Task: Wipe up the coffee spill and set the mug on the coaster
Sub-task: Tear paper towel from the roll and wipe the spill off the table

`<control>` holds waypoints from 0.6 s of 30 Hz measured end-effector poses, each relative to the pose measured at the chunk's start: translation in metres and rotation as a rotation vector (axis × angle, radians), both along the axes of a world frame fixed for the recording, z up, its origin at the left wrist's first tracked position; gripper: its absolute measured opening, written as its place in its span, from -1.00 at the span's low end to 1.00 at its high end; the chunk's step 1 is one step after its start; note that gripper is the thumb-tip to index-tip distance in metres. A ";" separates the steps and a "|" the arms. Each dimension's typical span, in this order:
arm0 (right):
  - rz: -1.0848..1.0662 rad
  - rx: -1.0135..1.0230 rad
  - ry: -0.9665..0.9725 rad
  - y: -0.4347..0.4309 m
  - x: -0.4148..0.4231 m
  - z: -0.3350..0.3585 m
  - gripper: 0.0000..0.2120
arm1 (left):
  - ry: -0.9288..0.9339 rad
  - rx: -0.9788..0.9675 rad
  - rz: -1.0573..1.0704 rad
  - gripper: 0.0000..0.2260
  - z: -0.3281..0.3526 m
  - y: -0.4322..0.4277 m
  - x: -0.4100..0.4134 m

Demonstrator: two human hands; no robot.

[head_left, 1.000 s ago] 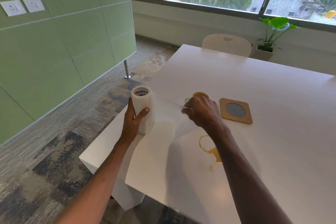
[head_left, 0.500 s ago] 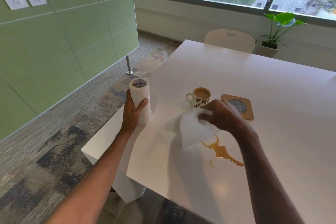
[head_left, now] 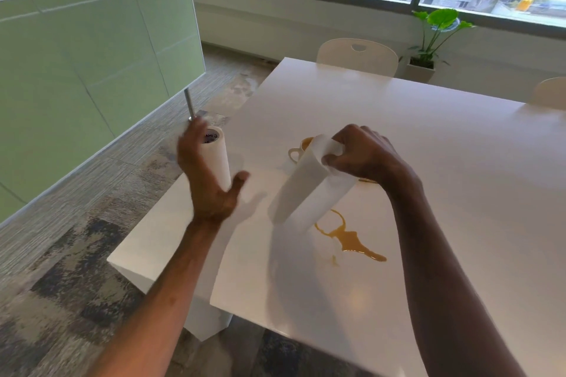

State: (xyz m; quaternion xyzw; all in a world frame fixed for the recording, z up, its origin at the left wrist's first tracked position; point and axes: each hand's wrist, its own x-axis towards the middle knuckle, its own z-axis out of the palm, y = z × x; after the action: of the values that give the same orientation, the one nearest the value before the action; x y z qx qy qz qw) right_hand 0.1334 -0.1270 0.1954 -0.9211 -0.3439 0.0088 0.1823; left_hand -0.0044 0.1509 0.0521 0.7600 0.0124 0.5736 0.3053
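Half a second ago the left hand [head_left: 211, 180] was wrapped round the upright white paper-towel roll [head_left: 218, 159]. Now its grip is spread, with the fingers straight along the roll's far side and the thumb splayed out to the right, all of it blurred. The right hand [head_left: 364, 153] has risen from just above the bench. Its grip pinches the torn sheet of white paper towel [head_left: 306, 190] at the upper end, between curled fingers and thumb.

The sheet was bunched low before. It now hangs as a folded strip, its long axis slanting from the hand down and to the left. Its lower end is just beside the far edge of the amber coffee spill [head_left: 349, 239], which lies on the white bench [head_left: 459, 193] in front of the person.

The roll stands on end near the bench's left edge. The white ceramic mug [head_left: 301, 147] sits behind the sheet, half hidden by it, with its handle pointing left. The tan square coaster [head_left: 367, 181], plainly seen earlier, is now covered by the right hand except for a thin edge under the wrist.

A white chair [head_left: 356, 55] stands at the far side, with a potted green plant [head_left: 435, 37] near it. A green panelled wall [head_left: 92, 55] is on the left, above grey patterned carpet [head_left: 76, 239].
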 end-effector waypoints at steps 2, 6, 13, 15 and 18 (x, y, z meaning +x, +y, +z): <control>-0.020 -0.013 -0.010 -0.003 0.001 0.005 -0.69 | 0.142 0.183 -0.087 0.00 0.000 -0.030 0.005; -0.031 -0.001 -0.019 -0.015 0.004 0.007 -0.67 | 0.366 0.313 -0.163 -0.03 -0.015 -0.083 0.014; -0.019 -0.014 0.127 -0.061 0.018 -0.003 -0.86 | 0.483 0.185 -0.142 -0.53 -0.012 -0.104 0.034; -0.001 -0.005 0.112 -0.078 0.023 -0.008 -0.69 | 0.531 0.201 -0.192 -0.46 -0.004 -0.108 0.039; -0.062 0.070 0.002 -0.097 0.026 -0.022 -0.61 | 0.528 0.218 -0.230 -0.42 0.010 -0.118 0.045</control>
State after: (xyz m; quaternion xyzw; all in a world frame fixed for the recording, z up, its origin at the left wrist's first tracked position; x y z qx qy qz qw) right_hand 0.1594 -0.2245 0.1738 -0.9243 -0.3153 -0.0082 0.2151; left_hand 0.0406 0.0327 0.0626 0.9075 -0.0564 0.3162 0.2708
